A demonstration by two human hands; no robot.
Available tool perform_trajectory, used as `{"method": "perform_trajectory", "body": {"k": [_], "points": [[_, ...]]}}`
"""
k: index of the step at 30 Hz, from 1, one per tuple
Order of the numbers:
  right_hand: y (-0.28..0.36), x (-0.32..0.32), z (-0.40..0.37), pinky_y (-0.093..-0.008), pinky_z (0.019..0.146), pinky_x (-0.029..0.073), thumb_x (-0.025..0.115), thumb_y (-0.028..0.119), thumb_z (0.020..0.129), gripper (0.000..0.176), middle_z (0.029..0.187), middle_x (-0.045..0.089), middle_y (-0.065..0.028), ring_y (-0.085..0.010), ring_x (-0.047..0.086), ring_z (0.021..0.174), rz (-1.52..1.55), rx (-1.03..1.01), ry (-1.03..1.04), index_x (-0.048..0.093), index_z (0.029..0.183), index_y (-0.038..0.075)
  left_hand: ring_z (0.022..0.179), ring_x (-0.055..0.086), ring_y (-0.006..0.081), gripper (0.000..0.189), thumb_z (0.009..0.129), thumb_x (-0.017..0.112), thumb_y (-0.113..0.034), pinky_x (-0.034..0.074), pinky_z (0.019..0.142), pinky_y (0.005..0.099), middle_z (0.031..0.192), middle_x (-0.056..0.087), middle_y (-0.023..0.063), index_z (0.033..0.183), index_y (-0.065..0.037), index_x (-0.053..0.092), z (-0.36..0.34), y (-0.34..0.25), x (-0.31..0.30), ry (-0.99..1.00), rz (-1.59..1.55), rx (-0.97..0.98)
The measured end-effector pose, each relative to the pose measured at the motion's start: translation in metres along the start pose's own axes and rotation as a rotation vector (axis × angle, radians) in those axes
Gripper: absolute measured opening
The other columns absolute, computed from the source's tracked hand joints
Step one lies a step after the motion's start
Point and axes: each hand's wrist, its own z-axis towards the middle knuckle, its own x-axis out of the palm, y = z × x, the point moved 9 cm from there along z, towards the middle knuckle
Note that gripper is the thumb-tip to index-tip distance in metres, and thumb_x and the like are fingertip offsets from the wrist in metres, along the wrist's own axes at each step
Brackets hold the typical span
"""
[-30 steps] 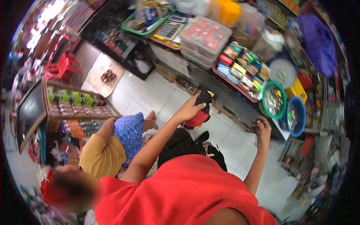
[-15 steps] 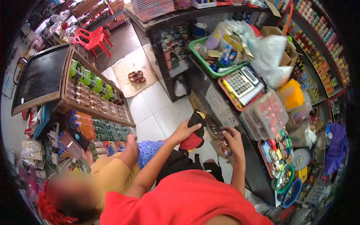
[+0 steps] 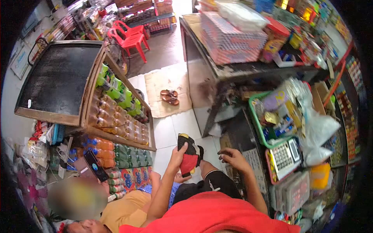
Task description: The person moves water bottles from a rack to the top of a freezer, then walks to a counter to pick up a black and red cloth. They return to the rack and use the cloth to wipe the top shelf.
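Red-and-black pouch [image 3: 190,155] sits clasped in left grip [image 3: 177,158]; right grip [image 3: 233,157] hangs released.

Pretty crammed shop: a calculator [image 3: 284,157] sits on the counter [image 3: 239,132] just beside a stuffed green basket [image 3: 254,116], sandals [image 3: 169,97] on the mat [image 3: 155,83], red plastic chairs [image 3: 130,37] beyond, and bottled drinks [image 3: 116,105] racked on the left.

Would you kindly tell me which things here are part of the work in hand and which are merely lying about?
In hand: black and red pouch, held by the left hand; right hand, open beside it.
Lying about: calculator, sandals, red chair, green basket.
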Motion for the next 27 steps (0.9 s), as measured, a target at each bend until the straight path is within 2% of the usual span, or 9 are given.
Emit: {"method": "perform_trajectory", "body": {"k": [5, 9, 11, 13, 15, 17, 21, 26, 27], "points": [[0.06, 0.024, 0.109, -0.028, 0.066, 0.048, 0.055, 0.015, 0.086, 0.025, 0.084, 0.063, -0.0076, -0.0133, 0.059, 0.073, -0.094, -0.128, 0.12, 0.06, 0.104, -0.001, 0.078, 0.058, 0.0127, 0.038, 0.089, 0.056, -0.036, 0.047, 0.072, 0.0274, 0.09, 0.062, 0.0049, 0.102, 0.0, 0.058, 0.051, -0.038, -0.026, -0.094, -0.107, -0.052], [0.112, 0.055, 0.19, -0.0273, 0.066, 0.048, 0.055, 0.015, 0.085, 0.024, 0.081, 0.063, -0.0073, -0.0125, 0.058, 0.071, 0.004, -0.146, 0.248, 0.06, 0.102, -0.001, 0.079, 0.056, 0.0114, 0.041, 0.089, 0.056, -0.04, 0.046, 0.073, 0.0271, 0.089, 0.06, 0.0035, 0.101, -0.001, 0.058, 0.098, -0.112, -0.045, -0.187, -0.011, 0.158], [0.138, 0.06, 0.218, -0.0264, 0.067, 0.048, 0.053, 0.013, 0.085, 0.023, 0.083, 0.063, -0.006, -0.012, 0.057, 0.072, -0.184, -0.217, 0.232, 0.06, 0.104, 0.001, 0.083, 0.055, 0.0113, 0.043, 0.088, 0.056, -0.04, 0.045, 0.076, 0.0271, 0.092, 0.06, 0.0036, 0.105, -0.001, 0.058, 0.116, -0.14, -0.063, -0.229, 0.07, 0.175], [0.161, 0.061, 0.24, -0.026, 0.067, 0.048, 0.053, 0.011, 0.086, 0.022, 0.083, 0.063, -0.0059, -0.0119, 0.057, 0.073, -0.238, -0.271, 0.212, 0.06, 0.104, 0.001, 0.086, 0.057, 0.0131, 0.045, 0.088, 0.057, -0.04, 0.046, 0.078, 0.0283, 0.095, 0.06, 0.0049, 0.109, -0.001, 0.056, 0.129, -0.167, -0.076, -0.277, -0.054, 0.218], [0.173, 0.063, 0.264, -0.0264, 0.067, 0.048, 0.052, 0.008, 0.085, 0.021, 0.08, 0.063, -0.0065, -0.0122, 0.058, 0.074, 0.086, -0.22, 0.23, 0.06, 0.102, 0.0, 0.091, 0.059, 0.0159, 0.045, 0.09, 0.055, -0.037, 0.046, 0.083, 0.0292, 0.1, 0.061, 0.0072, 0.116, -0.001, 0.053, 0.142, -0.195, -0.079, -0.221, -0.289, 0.154], [0.178, 0.061, 0.289, -0.0267, 0.068, 0.049, 0.051, 0.007, 0.085, 0.02, 0.081, 0.063, -0.0082, -0.0127, 0.059, 0.074, 0.121, -0.172, 0.199, 0.061, 0.1, -0.002, 0.088, 0.061, 0.0176, 0.036, 0.091, 0.053, -0.033, 0.049, 0.08, 0.0323, 0.099, 0.061, 0.0063, 0.111, -0.003, 0.054, 0.15, -0.274, -0.072, -0.194, -0.228, 0.341], [0.186, 0.054, 0.345, -0.0264, 0.067, 0.05, 0.052, 0.007, 0.085, 0.02, 0.083, 0.064, -0.009, -0.0138, 0.061, 0.076, 0.117, -0.19, 0.129, 0.061, 0.1, -0.003, 0.086, 0.057, 0.0128, 0.037, 0.09, 0.056, -0.03, 0.047, 0.078, 0.028, 0.095, 0.061, 0.0059, 0.109, 0.001, 0.055, 0.191, -0.405, -0.057, -0.008, -0.068, 0.56], [0.208, 0.055, 0.408, -0.0268, 0.068, 0.05, 0.053, 0.008, 0.086, 0.019, 0.084, 0.064, -0.0079, -0.0134, 0.061, 0.078, 0.192, -0.154, -0.039, 0.06, 0.1, -0.003, 0.088, 0.056, 0.0119, 0.038, 0.089, 0.058, -0.027, 0.047, 0.078, 0.0273, 0.1, 0.059, 0.0053, 0.113, 0.001, 0.051, 0.263, -0.436, -0.08, -0.066, 0.122, 0.495], [0.223, 0.051, 0.421, -0.0267, 0.069, 0.05, 0.054, 0.008, 0.087, 0.018, 0.083, 0.063, -0.0069, -0.0126, 0.06, 0.079, 0.223, -0.185, -0.064, 0.06, 0.1, -0.003, 0.09, 0.056, 0.012, 0.036, 0.09, 0.057, -0.024, 0.047, 0.078, 0.0266, 0.103, 0.058, 0.0053, 0.116, 0.0, 0.05, 0.28, -0.422, -0.084, -0.016, -0.025, 0.385]]}}
